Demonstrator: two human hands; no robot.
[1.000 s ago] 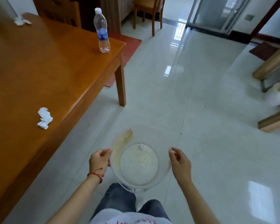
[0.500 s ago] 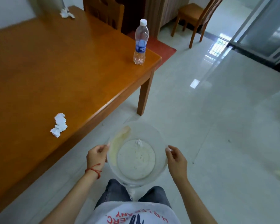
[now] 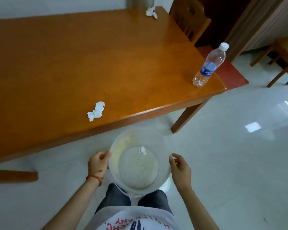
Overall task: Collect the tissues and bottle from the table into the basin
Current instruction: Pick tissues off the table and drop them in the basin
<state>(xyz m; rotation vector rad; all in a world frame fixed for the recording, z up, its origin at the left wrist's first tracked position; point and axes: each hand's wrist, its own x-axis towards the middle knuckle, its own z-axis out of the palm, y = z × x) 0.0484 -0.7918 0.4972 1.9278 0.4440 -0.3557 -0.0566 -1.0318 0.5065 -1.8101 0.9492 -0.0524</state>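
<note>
nearest, the left hand and right hand each curl round opposite rims of the one clear basin, light thin plastic held off the floor, one small tissue scrap already inside. on the table, the near crumpled tissue looks weightless and soft, fit for a pinch; one bottle stands at the right corner, likely light, smooth, best gripped mid-body. one far tissue lies at the back edge.

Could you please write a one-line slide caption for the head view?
Both hands, left hand and right hand, hold the basin before tissues and bottle.
</note>
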